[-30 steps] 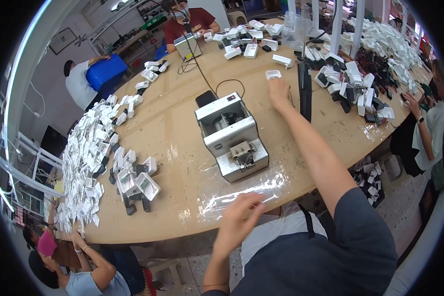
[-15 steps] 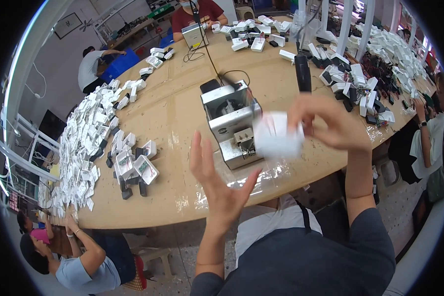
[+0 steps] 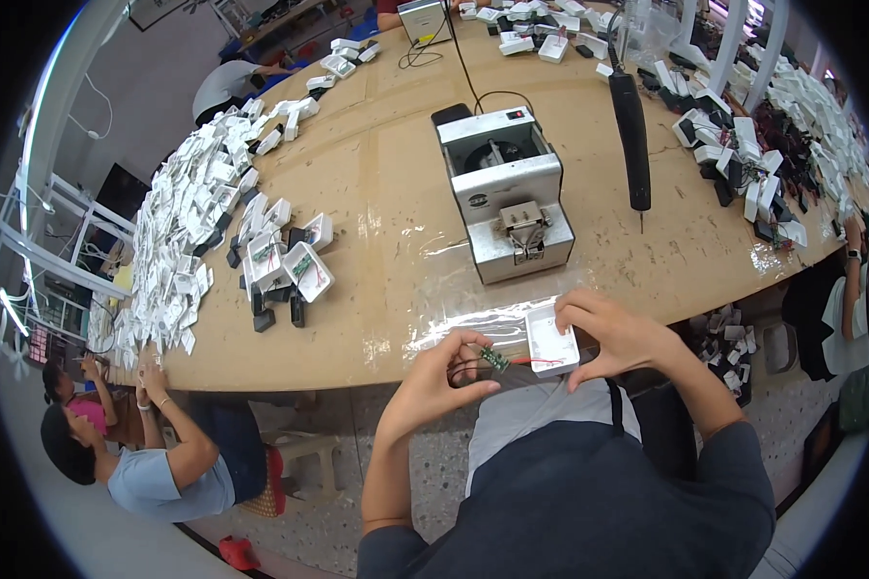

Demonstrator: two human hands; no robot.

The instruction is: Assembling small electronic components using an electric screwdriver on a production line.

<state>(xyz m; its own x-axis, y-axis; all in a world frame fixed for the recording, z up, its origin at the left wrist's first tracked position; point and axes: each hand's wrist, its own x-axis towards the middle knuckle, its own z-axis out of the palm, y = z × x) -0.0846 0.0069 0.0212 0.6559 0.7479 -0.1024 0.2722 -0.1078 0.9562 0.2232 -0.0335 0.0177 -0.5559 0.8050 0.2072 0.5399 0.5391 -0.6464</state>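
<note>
While our left grip [image 3: 433, 378] holds the circuit board [image 3: 495, 360] and our right grip [image 3: 610, 333] the white box [image 3: 547, 340], we judge the board light, fragile, best edge-held.

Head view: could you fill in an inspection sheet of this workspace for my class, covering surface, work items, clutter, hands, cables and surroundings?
Surface: brown table with dark flecks; shiny clear film near the front edge.
Work items: green board and open white case, joined by red wire; metal machine and black screwdriver beyond.
Clutter: white heap at left; mixed black and white heap at right.
Hands: left hand holds the board; right hand grips the case.
Cables: black cable behind the machine; cord at the screwdriver's far end.
Surroundings: seated person in blue at left; speckled floor.
</note>
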